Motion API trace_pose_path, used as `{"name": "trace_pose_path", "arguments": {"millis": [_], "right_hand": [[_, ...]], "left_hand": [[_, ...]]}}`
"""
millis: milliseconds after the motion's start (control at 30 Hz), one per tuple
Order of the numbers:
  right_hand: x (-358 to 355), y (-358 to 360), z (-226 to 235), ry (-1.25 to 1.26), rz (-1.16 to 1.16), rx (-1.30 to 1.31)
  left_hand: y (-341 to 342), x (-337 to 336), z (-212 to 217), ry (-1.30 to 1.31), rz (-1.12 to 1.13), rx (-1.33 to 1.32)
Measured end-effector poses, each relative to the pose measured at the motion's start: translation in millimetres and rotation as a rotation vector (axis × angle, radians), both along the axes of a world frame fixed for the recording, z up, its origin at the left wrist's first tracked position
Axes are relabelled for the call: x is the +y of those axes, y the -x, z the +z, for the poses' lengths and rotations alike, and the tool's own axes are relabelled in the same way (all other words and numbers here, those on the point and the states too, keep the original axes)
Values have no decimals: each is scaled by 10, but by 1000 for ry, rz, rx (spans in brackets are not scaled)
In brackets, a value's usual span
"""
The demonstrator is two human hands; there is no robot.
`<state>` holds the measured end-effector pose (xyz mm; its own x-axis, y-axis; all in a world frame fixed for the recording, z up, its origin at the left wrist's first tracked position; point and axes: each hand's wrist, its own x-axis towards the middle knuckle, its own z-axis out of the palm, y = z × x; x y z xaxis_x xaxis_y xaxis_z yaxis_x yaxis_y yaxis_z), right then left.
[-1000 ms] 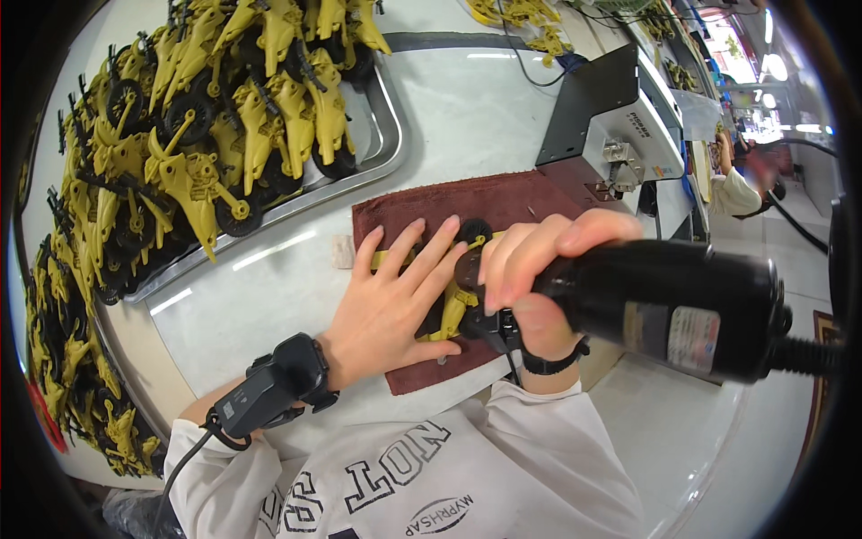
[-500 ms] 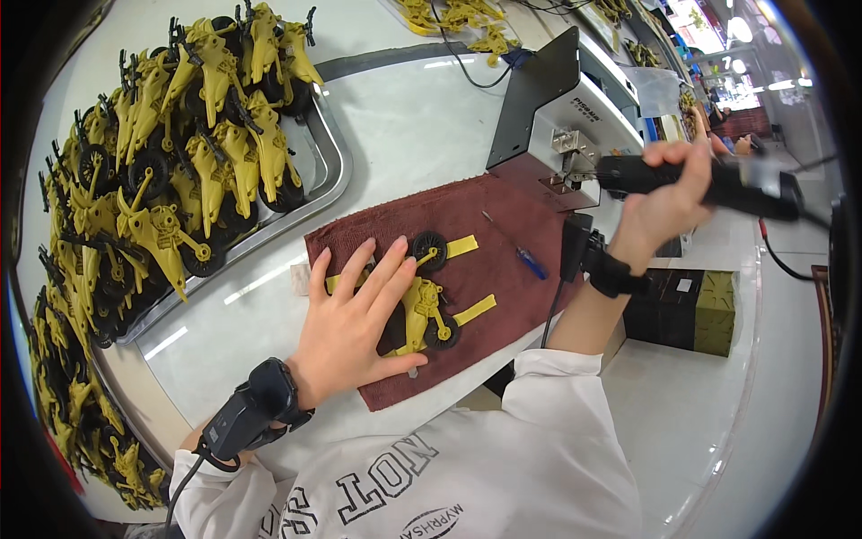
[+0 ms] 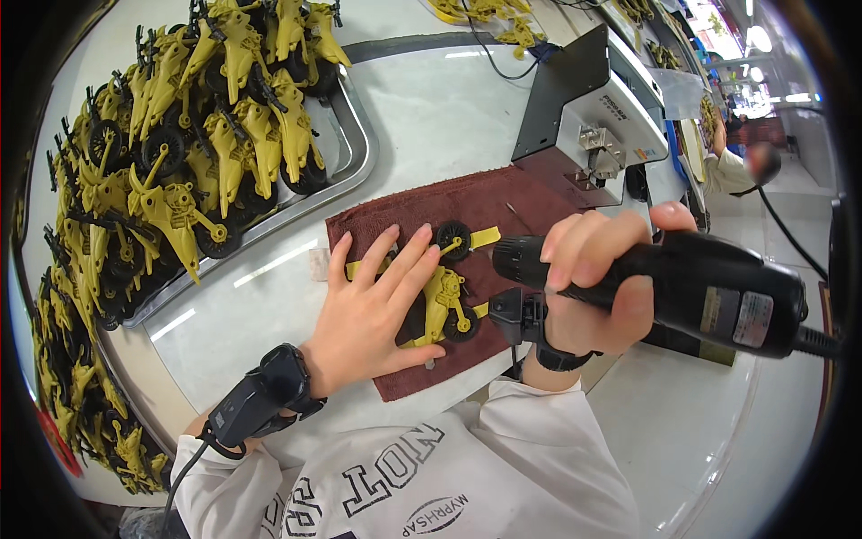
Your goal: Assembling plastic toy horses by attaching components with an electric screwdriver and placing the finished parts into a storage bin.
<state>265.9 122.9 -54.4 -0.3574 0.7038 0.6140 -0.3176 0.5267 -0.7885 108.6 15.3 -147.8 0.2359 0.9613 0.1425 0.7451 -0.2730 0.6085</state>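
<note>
**Electric screwdriver (image 3: 691,287) lying crosswise to a toy motorcycle (image 3: 442,292) on a maroon cloth (image 3: 489,198)**

Head view. The yellow toy motorcycle lies on its side on the maroon cloth. Its far wheel (image 3: 449,230) lies toward the cloth's far edge and its near wheel (image 3: 467,331) toward the cloth's near edge, so the long axis appears to run from near edge to far edge; the part beneath the fingers is hidden. The left hand (image 3: 368,314), the nearer of the two, lies flat over the left part of the cloth, its fingers spread wide across the toy's left side and its thumb along the near end; it closes around nothing visible. The right hand (image 3: 588,314), at the cloth's right side, is wrapped around the black electric screwdriver. The ribbed nose (image 3: 521,260) points left over the cloth, roughly across the toy's long axis, and appears just to the right of the far wheel. The toy thus lies to the left of the right hand's grip, past the nose, whose height above the cloth cannot be told; no bit can be made out. A black-and-grey box (image 3: 566,94) stands at the cloth's far right corner. A metal tray (image 3: 367,148), heaped with similar motorcycles (image 3: 171,220), stands beyond the cloth to the left.
</note>
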Motion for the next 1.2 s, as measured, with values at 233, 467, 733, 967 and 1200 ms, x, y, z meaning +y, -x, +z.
{"name": "trace_pose_path", "arguments": {"millis": [233, 467, 733, 967, 1200], "right_hand": [[119, 118, -110, 112, 19, -72], [187, 235, -164, 158, 74, -116], [188, 132, -191, 189, 158, -139], [181, -408, 552, -241, -239, 175], [1023, -508, 362, -81, -595, 16]], "left_hand": [[6, 9, 38, 8, 1, -25], [23, 27, 13, 42, -12, 2], [29, 81, 53, 50, -56, -10], [-3, 69, 89, 18, -57, -3], [2, 74, 50, -23, -61, 16]]}}
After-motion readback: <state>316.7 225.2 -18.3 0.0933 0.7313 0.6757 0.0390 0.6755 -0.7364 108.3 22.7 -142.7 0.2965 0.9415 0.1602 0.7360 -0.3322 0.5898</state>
